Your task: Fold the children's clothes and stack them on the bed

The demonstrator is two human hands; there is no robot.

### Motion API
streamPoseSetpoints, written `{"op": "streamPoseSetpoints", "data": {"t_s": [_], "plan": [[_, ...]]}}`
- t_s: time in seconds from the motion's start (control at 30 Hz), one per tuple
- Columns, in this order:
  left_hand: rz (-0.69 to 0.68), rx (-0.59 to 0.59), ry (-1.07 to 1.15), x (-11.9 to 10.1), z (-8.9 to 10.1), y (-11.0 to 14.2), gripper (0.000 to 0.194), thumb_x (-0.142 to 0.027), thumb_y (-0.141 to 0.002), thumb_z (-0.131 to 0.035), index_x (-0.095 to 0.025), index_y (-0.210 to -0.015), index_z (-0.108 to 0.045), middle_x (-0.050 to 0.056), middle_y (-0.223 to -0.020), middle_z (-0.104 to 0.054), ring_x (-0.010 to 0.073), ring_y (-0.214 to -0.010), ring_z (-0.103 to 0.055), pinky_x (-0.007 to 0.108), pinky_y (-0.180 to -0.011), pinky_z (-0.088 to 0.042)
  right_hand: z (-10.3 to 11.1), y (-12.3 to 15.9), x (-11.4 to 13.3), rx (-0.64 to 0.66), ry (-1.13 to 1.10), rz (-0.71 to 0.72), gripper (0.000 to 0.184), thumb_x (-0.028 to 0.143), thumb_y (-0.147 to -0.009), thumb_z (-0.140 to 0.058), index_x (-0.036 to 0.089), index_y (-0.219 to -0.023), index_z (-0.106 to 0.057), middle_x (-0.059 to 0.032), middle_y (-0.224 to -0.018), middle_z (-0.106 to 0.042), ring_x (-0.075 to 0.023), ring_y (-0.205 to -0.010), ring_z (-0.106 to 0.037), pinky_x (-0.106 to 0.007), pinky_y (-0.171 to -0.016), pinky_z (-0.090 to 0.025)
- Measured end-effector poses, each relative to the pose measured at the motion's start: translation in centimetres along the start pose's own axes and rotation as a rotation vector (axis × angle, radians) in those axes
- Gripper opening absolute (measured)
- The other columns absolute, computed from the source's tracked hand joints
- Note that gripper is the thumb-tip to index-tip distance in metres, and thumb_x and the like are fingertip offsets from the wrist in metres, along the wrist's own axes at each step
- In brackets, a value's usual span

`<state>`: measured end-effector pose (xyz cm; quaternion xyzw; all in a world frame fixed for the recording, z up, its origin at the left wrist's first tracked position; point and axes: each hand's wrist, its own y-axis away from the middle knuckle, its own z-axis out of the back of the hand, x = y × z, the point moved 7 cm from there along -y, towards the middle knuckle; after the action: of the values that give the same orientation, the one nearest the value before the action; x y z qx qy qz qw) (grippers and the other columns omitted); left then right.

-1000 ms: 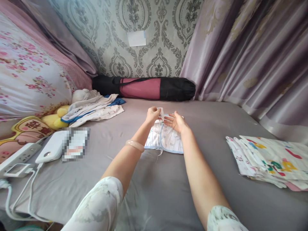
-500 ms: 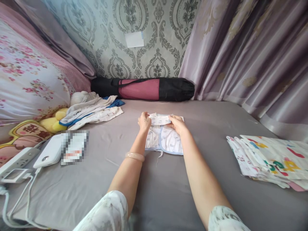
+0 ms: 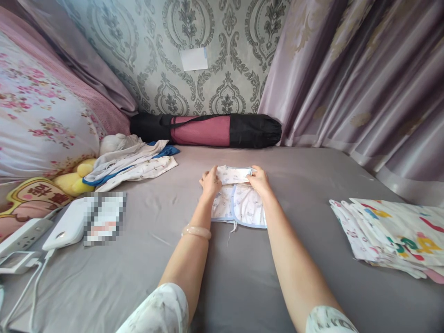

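Observation:
A small white baby garment (image 3: 243, 208) with pale blue trim lies flat on the grey bed sheet (image 3: 294, 277). Its far part is folded over toward me. My left hand (image 3: 210, 182) pinches the left end of that folded edge, and a pale bangle sits on that wrist. At the right end of the same edge, my right hand (image 3: 258, 180) has its fingers closed on the cloth. Both hands rest low on the garment.
A stack of folded printed cloths (image 3: 388, 236) lies at the right. A loose heap of clothes (image 3: 132, 159) and a yellow plush toy (image 3: 74, 178) lie at the left. A power bank (image 3: 65, 229) and a power strip (image 3: 19, 236) sit near the left edge. A rolled mat in a bag (image 3: 208, 129) lies against the wall.
My left hand brought the garment's far part down from a raised pinch. My right hand turned from open palm-up to closed on the folded edge. Both hands now hold it flat.

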<state>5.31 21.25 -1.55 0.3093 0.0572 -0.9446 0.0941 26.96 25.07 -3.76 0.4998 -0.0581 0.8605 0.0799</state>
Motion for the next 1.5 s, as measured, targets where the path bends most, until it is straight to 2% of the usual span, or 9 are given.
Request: {"op": "streamPoseSetpoints", "data": {"t_s": [0.1,0.3,0.6,0.73,0.8,0.9,1.07,1.23,1.5], "plan": [[-0.055,0.031,-0.093,-0.3,-0.5,0.0,0.062,-0.010,-0.085,-0.037,-0.027,-0.145,-0.039,0.005,-0.139,-0.056,0.0273,-0.141,-0.029,0.049,-0.109,-0.028,0.7,0.4,0.7,-0.030,0.165,0.064,0.057,0.015,-0.081,-0.056,0.011,-0.137,-0.050,-0.0108,-0.110,-0.072,-0.0212,-0.104,-0.065,-0.031,-0.093,-0.048],[-0.172,0.054,-0.228,-0.8,-1.4,0.3,0.059,-0.014,-0.090,-0.032,-0.027,-0.147,-0.035,0.002,-0.150,-0.044,0.0305,-0.144,-0.024,0.052,-0.109,-0.026,1.2,2.1,2.1,-0.057,0.395,0.090,0.053,0.012,-0.085,-0.050,0.013,-0.138,-0.048,-0.0133,-0.122,-0.066,-0.0247,-0.118,-0.057,-0.032,-0.098,-0.043],[-0.182,0.074,-0.296,-0.6,-1.9,0.4,0.055,-0.018,-0.094,-0.031,-0.026,-0.148,-0.033,0.005,-0.155,-0.036,0.0307,-0.146,-0.021,0.056,-0.111,-0.024,1.0,3.7,3.2,-0.070,0.555,0.134,0.050,0.006,-0.086,-0.046,0.009,-0.135,-0.048,-0.0172,-0.123,-0.060,-0.0257,-0.117,-0.055,-0.032,-0.097,-0.042],[-0.246,-0.009,-0.281,-2.3,-1.3,0.6,0.051,-0.018,-0.095,-0.029,-0.022,-0.146,-0.037,0.007,-0.153,-0.039,0.0283,-0.146,-0.022,0.056,-0.115,-0.020,0.8,3.9,4.1,-0.108,0.588,0.223,0.044,0.009,-0.089,-0.043,0.011,-0.132,-0.052,-0.0172,-0.132,-0.055,-0.0266,-0.125,-0.049,-0.038,-0.104,-0.037],[-0.341,-0.052,-0.245,-3.9,-1.2,0.8,0.051,-0.015,-0.095,-0.029,-0.019,-0.144,-0.039,0.008,-0.151,-0.043,0.0247,-0.145,-0.026,0.050,-0.116,-0.021,-0.1,4.2,5.1,-0.055,0.531,0.328,0.045,0.013,-0.094,-0.035,0.013,-0.138,-0.047,-0.0143,-0.143,-0.049,-0.0232,-0.133,-0.042,-0.037,-0.111,-0.029],[-0.458,-0.014,-0.175,-5.9,-1.9,1.3,0.051,-0.015,-0.095,-0.028,-0.016,-0.145,-0.038,0.010,-0.148,-0.046,0.0213,-0.141,-0.034,0.043,-0.116,-0.026,-2.2,4.6,6.1,0.160,0.383,0.390,0.051,0.027,-0.101,-0.020,0.015,-0.149,-0.034,-0.0094,-0.152,-0.040,-0.0165,-0.141,-0.034,-0.034,-0.117,-0.019],[-0.415,0.070,-0.309,-5.7,-3.1,2.0,0.053,-0.022,-0.096,-0.032,-0.016,-0.148,-0.036,0.012,-0.152,-0.040,0.0272,-0.146,-0.025,0.050,-0.120,-0.012,-4.2,5.8,6.4,0.356,0.288,0.350,0.060,0.041,-0.101,-0.007,0.017,-0.156,-0.018,-0.0074,-0.159,-0.027,-0.0134,-0.146,-0.023,-0.038,-0.120,-0.005],[-0.400,0.114,-0.412,-4.5,-4.2,1.8,0.055,-0.026,-0.097,-0.030,-0.013,-0.150,-0.034,0.014,-0.155,-0.034,0.0300,-0.146,-0.024,0.051,-0.119,-0.014,-4.9,6.2,5.4,0.398,0.412,0.327,0.063,0.042,-0.100,-0.006,0.015,-0.155,-0.020,-0.0051,-0.160,-0.022,-0.0164,-0.148,-0.015,-0.039,-0.120,-0.005],[-0.323,0.055,-0.432,-3.5,-4.2,1.3,0.053,-0.027,-0.098,-0.025,-0.010,-0.147,-0.038,0.016,-0.154,-0.036,0.0305,-0.146,-0.023,0.054,-0.117,-0.019,-5.0,5.3,4.2,0.308,0.609,0.298,0.060,0.035,-0.101,-0.011,0.009,-0.151,-0.032,-0.0086,-0.158,-0.029,-0.0188,-0.147,-0.018,-0.036,-0.120,-0.009]]}}
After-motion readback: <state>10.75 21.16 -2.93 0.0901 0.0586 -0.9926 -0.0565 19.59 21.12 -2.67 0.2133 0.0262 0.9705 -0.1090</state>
